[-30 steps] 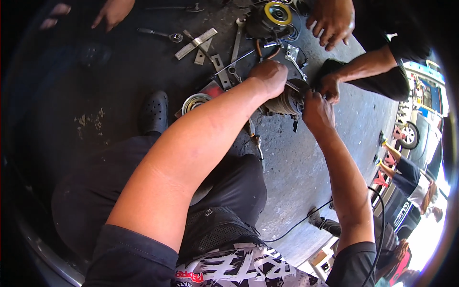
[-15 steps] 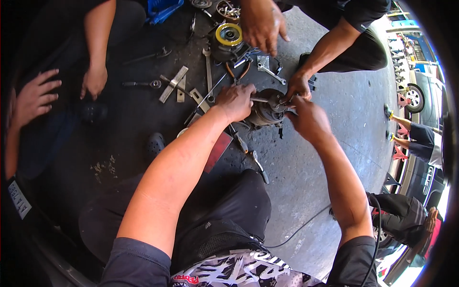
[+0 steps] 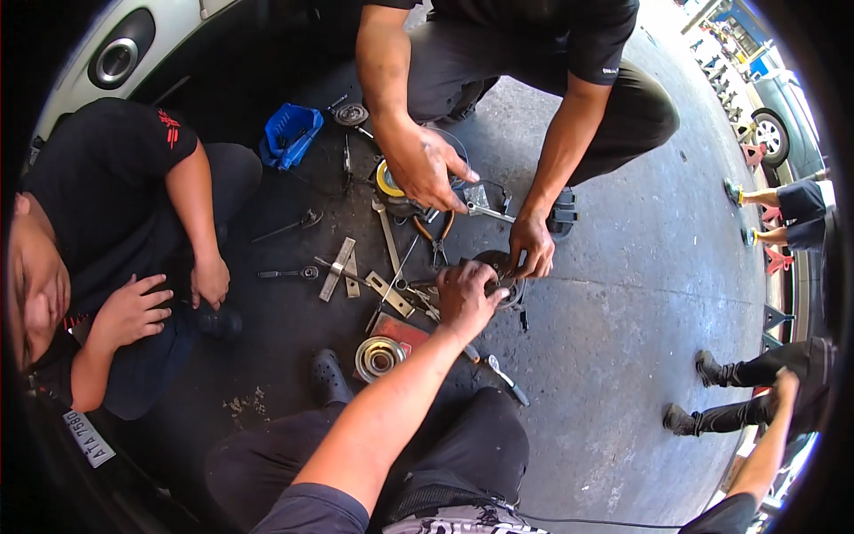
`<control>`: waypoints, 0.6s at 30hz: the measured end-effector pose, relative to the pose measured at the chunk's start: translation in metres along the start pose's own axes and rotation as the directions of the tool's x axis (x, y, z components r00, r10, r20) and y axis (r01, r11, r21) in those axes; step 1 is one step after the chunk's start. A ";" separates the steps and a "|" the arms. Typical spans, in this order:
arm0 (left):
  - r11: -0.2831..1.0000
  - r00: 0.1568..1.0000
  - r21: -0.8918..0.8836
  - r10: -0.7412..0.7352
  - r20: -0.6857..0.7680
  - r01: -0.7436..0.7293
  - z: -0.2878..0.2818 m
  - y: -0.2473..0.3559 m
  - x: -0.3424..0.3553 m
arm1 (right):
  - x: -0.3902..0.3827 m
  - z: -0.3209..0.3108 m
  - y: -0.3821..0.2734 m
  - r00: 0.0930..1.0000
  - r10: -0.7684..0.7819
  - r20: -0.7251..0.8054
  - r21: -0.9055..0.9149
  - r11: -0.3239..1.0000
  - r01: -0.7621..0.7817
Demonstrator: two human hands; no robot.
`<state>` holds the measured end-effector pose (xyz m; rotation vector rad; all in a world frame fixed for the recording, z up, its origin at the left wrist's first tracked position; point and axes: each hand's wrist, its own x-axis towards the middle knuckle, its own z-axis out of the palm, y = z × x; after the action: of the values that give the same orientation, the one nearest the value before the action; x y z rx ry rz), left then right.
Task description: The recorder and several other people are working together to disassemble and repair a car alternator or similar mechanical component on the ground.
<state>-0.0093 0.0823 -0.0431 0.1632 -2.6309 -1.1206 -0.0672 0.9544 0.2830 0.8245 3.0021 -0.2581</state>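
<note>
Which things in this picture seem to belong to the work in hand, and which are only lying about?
Likely in the work:
- round dark metal part, with the person's left hand and a co-worker's hand at it

Apparently lying about:
- ratchet nearest the person
- orange-handled pliers
- gold-coloured round part
- blue container

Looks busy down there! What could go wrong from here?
Fingers might get pinched: the person's left hand and a co-worker's hand crowd the same dark round part. The ratchet lying close to the person's knee could get knocked away. Someone shifting their feet might slip on the long wrench lying on the floor.
</note>
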 end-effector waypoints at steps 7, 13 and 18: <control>0.995 0.975 -0.059 -0.090 -0.201 0.079 0.027 -0.002 -0.008 | -0.246 0.311 -0.166 0.605 0.008 0.796 0.176 0.953 -0.245; 0.986 0.968 -0.129 -0.131 -0.216 0.105 0.029 -0.005 -0.012 | -0.381 0.414 -0.338 0.283 -0.295 0.913 0.349 0.923 -0.164; 0.994 0.975 -0.097 -0.073 -0.212 0.053 0.032 -0.003 -0.014 | -0.416 0.474 -0.422 0.339 -0.476 0.812 0.462 0.878 0.125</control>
<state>-0.0050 0.1048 -0.0693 0.3321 -2.3945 -1.1695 0.0633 0.3091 -0.0947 -0.0288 1.9647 -0.8966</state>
